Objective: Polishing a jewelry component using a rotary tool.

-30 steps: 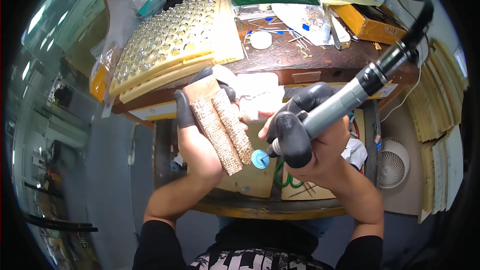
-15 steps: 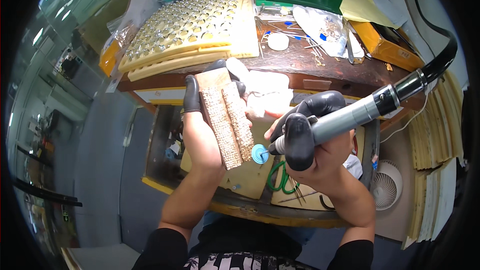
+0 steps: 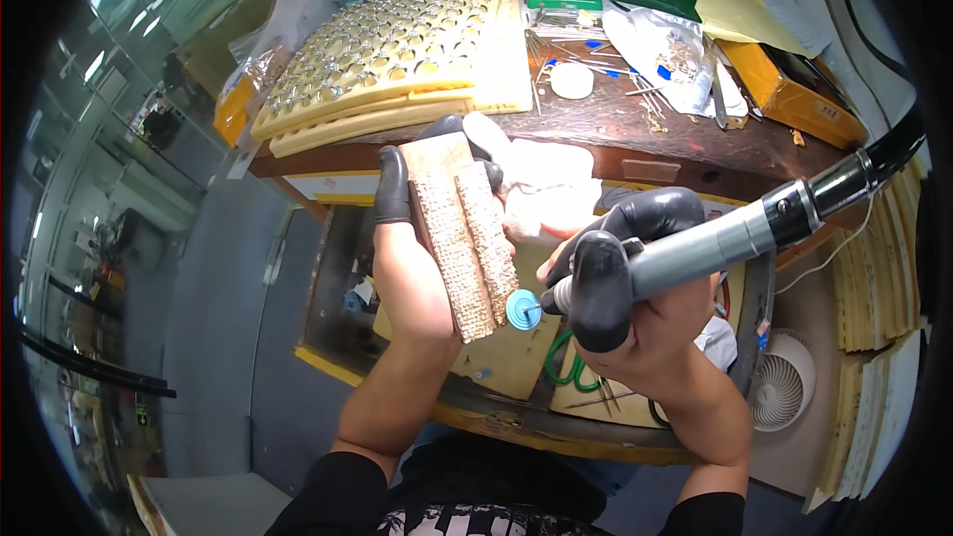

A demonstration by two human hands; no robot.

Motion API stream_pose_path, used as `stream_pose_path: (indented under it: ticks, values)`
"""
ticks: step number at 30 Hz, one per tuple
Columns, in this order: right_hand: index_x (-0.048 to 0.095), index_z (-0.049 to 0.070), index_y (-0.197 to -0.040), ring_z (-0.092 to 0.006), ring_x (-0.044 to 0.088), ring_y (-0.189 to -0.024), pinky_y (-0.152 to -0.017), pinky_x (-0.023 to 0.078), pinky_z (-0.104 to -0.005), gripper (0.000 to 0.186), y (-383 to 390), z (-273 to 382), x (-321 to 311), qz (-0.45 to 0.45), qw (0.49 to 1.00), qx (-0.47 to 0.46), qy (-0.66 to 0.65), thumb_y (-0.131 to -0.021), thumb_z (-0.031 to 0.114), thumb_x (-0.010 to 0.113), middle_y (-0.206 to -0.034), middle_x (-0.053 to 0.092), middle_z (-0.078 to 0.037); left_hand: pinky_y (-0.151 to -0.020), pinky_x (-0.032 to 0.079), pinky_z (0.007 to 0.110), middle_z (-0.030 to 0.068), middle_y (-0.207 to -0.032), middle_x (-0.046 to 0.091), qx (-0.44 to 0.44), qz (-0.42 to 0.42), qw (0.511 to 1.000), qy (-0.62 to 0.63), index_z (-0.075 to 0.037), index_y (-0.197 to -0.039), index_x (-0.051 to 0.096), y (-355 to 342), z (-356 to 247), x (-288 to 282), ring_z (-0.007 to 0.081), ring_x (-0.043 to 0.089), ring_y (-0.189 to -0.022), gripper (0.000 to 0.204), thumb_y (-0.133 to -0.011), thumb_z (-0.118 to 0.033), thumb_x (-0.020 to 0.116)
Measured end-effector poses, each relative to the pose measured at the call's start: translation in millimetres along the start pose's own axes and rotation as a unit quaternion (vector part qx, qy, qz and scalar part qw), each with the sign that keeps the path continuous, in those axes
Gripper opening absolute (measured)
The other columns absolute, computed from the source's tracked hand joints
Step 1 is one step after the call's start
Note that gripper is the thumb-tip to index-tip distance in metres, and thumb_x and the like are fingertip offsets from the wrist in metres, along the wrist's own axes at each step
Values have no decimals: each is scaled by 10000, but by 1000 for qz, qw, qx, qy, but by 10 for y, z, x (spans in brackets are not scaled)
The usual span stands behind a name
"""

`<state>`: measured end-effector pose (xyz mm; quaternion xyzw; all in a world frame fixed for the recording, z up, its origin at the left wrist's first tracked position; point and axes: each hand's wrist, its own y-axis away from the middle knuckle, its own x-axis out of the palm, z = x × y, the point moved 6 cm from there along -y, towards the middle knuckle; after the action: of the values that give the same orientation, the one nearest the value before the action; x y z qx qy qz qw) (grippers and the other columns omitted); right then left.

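Observation:
My left hand [image 3: 409, 273], with black finger cots on some fingers, is closed around a wooden block [image 3: 449, 238] held tilted above the open drawer. Rows of small gold-coloured pieces cover two strips on its face. My right hand [image 3: 660, 310], also wearing black finger cots, grips a grey rotary handpiece [image 3: 705, 250]. On the tool's tip sits a small blue disc [image 3: 523, 310], close beside the lower right edge of the block; whether they touch I cannot tell. Some fingers of my left hand are hidden behind the block.
Cream trays [image 3: 397, 60] full of shiny rings are stacked at the back left. A white round container [image 3: 572, 80], burs and a plastic bag [image 3: 660, 50] lie on the bench [image 3: 635, 129]. Below are a drawer with green-handled scissors [image 3: 566, 367] and a white fan [image 3: 784, 377].
The whole view has shifted slightly, so the bench and both hands appear a little farther right. The blue disc stays near the block's lower right edge. Both grips are unchanged.

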<state>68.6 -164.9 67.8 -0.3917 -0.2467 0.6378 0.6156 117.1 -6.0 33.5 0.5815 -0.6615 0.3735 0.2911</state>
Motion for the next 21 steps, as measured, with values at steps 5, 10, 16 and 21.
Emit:
stream_pose_path:
  ticks: [5, 10, 16, 21]
  values:
    - [554, -83, -1008, -179, 692, -691, -802, 610, -415, 198, -3, 22, 3, 22, 999, -24, 26, -880, 40, 642, -793, 650, -110, -698, 532, 344, 80, -995, 612, 5, -10, 1000, -27, -55, -1300, 558, 32, 14, 96, 191, 600, -838, 548, -1062, -491, 326]
    - [534, -90, -1025, -186, 690, -678, -795, 611, -415, 218, -23, 24, 10, 3, 1000, -18, 17, -887, 46, 632, -773, 640, -112, -725, 543, 353, 84, -1038, 626, 35, -42, 998, -26, -49, -1317, 549, 26, -8, 76, 187, 610, -886, 542, -1066, -477, 331]
    - [514, -90, -1017, -181, 692, -677, -773, 615, -407, 211, -27, 30, 19, 10, 999, -37, 36, -897, 48, 619, -756, 630, -107, -728, 547, 346, 89, -1038, 624, 40, -19, 998, -47, -42, -1312, 548, 24, -14, 70, 190, 608, -892, 540, -1065, -474, 337]
    - [531, -90, -997, -176, 693, -676, -768, 618, -404, 187, -42, 45, 11, 3, 999, -30, 29, -896, 44, 614, -755, 634, -107, -720, 548, 348, 98, -1025, 621, 50, -22, 998, -40, -35, -1309, 546, 15, -22, 50, 193, 606, -876, 540, -1065, -471, 338]
